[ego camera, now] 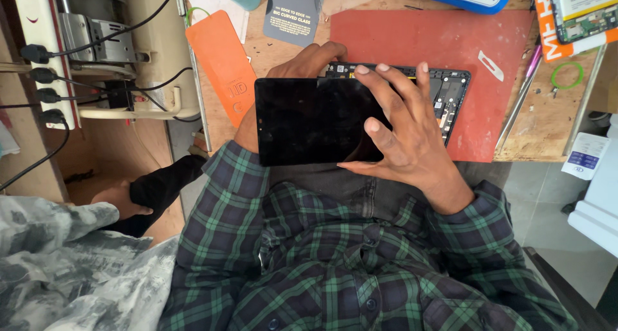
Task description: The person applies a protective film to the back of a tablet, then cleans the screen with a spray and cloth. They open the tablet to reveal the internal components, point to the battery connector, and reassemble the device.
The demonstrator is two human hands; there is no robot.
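A green plaid shirt [335, 260] fills the near part of the view, both sleeves reaching out to the far side. Just beyond it, at the near edge of the table [547, 122], the two hands hold a tablet over a red mat [412, 38].

The black screen [312, 122] is already lifted clear of the frame [450, 90]: it lies on top and pushed to the left, so the frame's right end and its inner parts show bare. The two pieces are apart but still stacked, and as far as can be judged the work inside the frame has yet to start.

The right hand [402, 135] lies palm down across the screen's right side, fingers spread and curled over the far edge of the frame, thumb along the near edge, gripping both. The left hand [309, 61] is mostly hidden behind the screen; only its knuckles show at the far edge, seemingly propping it, though its grip cannot be made out.

A scalpel blade [491, 66] lies on the mat to the right.
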